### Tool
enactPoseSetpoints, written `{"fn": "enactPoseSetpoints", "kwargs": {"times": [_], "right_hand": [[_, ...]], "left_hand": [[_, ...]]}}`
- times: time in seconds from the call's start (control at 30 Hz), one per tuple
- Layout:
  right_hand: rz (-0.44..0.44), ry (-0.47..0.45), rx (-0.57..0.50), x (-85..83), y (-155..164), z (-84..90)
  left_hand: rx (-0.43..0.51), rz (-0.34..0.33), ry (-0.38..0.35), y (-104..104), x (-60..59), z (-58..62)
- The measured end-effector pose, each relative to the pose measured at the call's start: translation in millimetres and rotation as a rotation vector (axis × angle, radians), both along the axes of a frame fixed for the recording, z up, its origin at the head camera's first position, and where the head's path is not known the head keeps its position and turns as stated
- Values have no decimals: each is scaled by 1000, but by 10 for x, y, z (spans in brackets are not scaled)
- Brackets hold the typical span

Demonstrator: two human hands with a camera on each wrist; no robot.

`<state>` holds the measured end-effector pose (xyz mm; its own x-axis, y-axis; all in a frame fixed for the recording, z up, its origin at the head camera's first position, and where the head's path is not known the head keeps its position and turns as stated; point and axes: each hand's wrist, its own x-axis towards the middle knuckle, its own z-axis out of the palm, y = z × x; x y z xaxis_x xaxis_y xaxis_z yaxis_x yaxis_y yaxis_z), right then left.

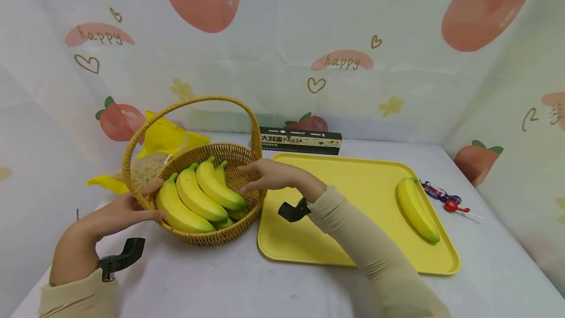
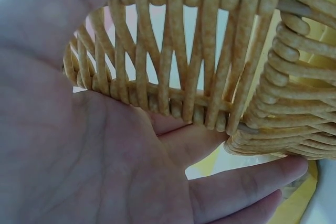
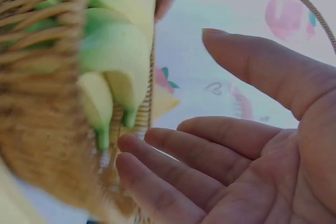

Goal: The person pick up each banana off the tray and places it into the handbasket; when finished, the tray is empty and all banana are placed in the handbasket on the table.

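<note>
A wicker basket [image 1: 207, 238] with a tall arched handle stands on the left, holding several bananas [image 1: 200, 195]. My left hand [image 1: 115, 216] grips it at the left foot of the handle; the left wrist view shows the woven handle [image 2: 173, 51] lying between thumb and palm, with fingers stretched out behind. Over the basket's right side is my right hand [image 1: 278, 178], thumb and fingers apart with nothing between them. In the right wrist view its fingertips are close to the basket wall, below the green stems of the bananas [image 3: 121, 56].
A yellow tray [image 1: 309, 229] lies right of the basket, with a single banana [image 1: 417, 210] near its right edge. Beyond that edge are wrapped candies [image 1: 437, 191] and a red lollipop [image 1: 452, 206]. A pasta box [image 1: 300, 142] and a yellow bag [image 1: 165, 136] stand behind.
</note>
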<state>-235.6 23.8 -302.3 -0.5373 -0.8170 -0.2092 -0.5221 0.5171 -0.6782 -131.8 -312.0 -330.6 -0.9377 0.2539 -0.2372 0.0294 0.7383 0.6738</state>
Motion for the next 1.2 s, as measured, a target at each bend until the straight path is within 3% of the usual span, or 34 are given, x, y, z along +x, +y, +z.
{"fn": "enactPoseSetpoints", "kwargs": {"times": [0.17,0.37,0.73,1.2], "right_hand": [[-41,45,-12,73,307,-20],[-111,50,-113,121,603,-62],[-236,129,-151,305,1116,-177],[-470,202,-208,520,1864,-357]], "left_hand": [[13,-6,-7,-3,-9,-5],[4,-4,-14,-13,-2,-12],[14,-3,-19,-9,-12,-18],[-5,-5,-22,-6,-23,-24]]}}
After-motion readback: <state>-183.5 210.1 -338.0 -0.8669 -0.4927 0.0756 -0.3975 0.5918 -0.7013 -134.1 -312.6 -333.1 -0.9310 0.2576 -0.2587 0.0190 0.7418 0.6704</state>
